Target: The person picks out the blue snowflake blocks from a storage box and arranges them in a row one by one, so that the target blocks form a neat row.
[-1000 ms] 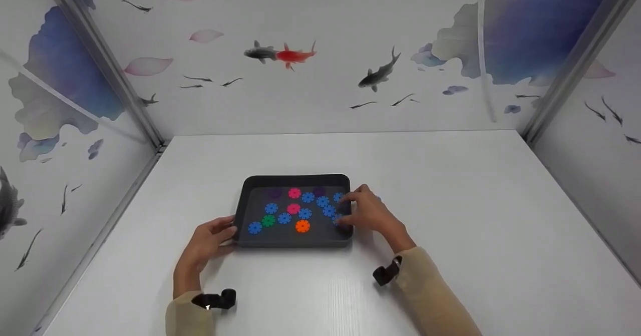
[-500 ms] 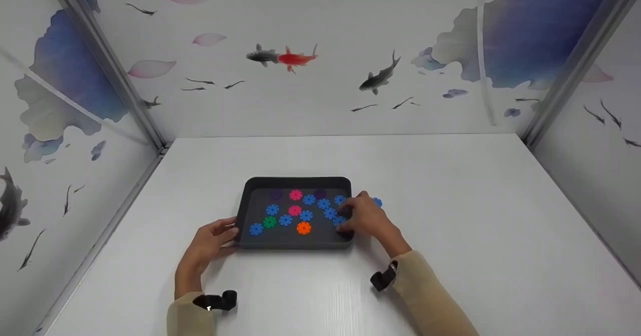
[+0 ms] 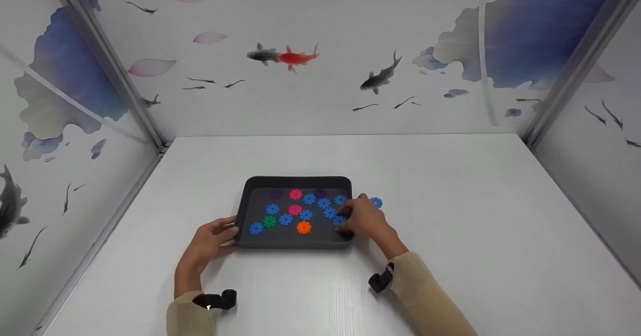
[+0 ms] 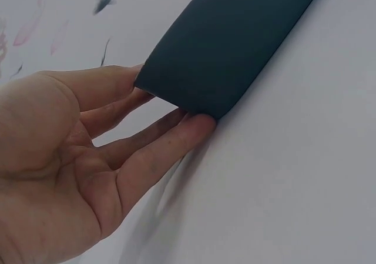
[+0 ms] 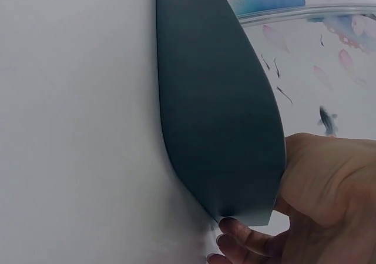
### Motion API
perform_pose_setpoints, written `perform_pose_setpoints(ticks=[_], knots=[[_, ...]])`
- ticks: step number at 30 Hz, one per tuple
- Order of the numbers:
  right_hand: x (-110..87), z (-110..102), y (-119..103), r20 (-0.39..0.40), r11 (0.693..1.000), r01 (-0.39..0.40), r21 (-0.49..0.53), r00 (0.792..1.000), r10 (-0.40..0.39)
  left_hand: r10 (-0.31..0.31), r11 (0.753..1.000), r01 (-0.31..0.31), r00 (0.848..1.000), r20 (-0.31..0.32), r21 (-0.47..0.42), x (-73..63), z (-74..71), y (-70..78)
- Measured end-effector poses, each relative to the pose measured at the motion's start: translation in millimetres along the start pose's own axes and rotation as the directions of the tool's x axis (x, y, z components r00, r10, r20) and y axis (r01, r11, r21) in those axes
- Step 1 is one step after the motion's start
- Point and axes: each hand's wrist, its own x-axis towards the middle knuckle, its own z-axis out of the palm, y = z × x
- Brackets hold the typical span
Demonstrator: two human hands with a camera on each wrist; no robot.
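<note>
A dark grey rectangular tray (image 3: 295,244) lies on the white table, with several small notched plastic discs flat inside. Most are blue, like the blue disc (image 3: 285,219); among the others are a green disc (image 3: 269,221), an orange disc (image 3: 303,227) and pink discs. My left hand (image 3: 204,245) holds the tray's left end, its thumb at the rim and fingertips at the lower edge of the wall. My right hand (image 3: 369,219) grips the right end, with thumb and index finger reaching over the rim beside a blue disc and the other fingers against the outer wall (image 5: 217,99).
One blue disc (image 3: 376,203) lies outside the tray, just behind the right hand. White table surface (image 3: 450,191) surrounds the tray. Printed panels with fish (image 3: 295,58) enclose the table at the back and both sides.
My right hand has shifted slightly left and inward at the tray's right end, leaving the blue disc behind it more visible. The left hand keeps its place on the tray.
</note>
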Motion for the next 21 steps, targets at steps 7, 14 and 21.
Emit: perform_pose_setpoints(ticks=[7, 14, 21], knots=[[-0.9, 1.4, 0.0, -0.013, 1.000, 0.008, 0.012, 1.000, -0.008, -0.003, 1.000, 0.003, 1.000, 0.000, 0.005, -1.2, 0.2, 0.5], [-1.6, 1.9, 1.0, -0.031, 0.999, 0.031, -0.010, 0.999, -0.031, 0.004, 1.000, -0.004, 1.000, 0.009, -0.009, -0.6, 0.5, 0.3], [-0.5, 3.2, -0.4, -0.041, 0.999, 0.032, -0.003, 0.999, -0.032, 0.015, 1.000, -0.015, 1.000, 0.007, -0.017, 0.3, 1.6, -0.9]])
